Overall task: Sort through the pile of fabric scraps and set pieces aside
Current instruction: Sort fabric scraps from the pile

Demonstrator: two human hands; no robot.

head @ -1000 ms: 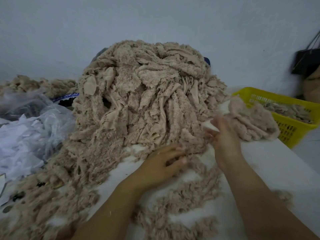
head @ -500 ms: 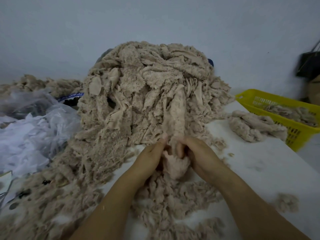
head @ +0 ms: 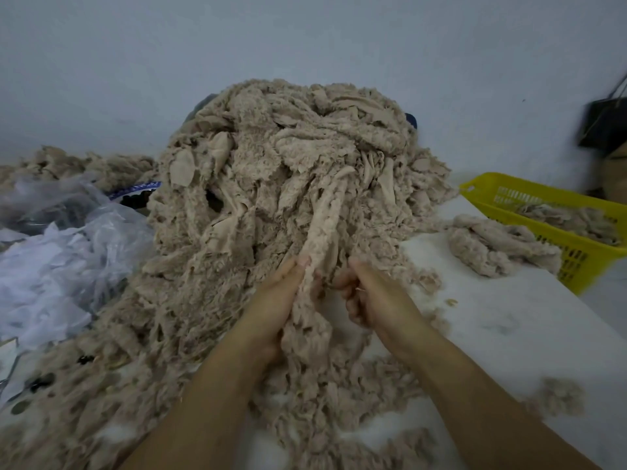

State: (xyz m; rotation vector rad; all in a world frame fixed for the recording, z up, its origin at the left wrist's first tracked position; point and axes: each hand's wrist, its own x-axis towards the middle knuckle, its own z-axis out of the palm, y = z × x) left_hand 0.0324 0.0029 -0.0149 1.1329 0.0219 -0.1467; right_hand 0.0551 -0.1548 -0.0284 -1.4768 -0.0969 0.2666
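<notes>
A tall pile of beige lace scraps [head: 291, 171] fills the middle of the white table [head: 509, 334]. A long beige strip [head: 324, 225] runs from the pile down to my hands. My left hand [head: 274, 307] grips this strip at its lower part, fingers curled round it. My right hand [head: 369, 296] sits just right of the strip with curled fingers, pinching thin threads at the pile's foot. A small set-aside heap of scraps [head: 498, 245] lies on the table to the right.
A yellow plastic basket [head: 576, 252] with a few scraps stands at the table's right edge. Clear plastic bags with white pieces [head: 57, 252] lie at the left. Loose scraps [head: 322, 401] spread across the table front, a small tuft [head: 559, 395] near my right forearm.
My right hand left the set-aside heap and came back to the pile's foot. Both hands took hold of a long strip and have drawn it out toward me.
</notes>
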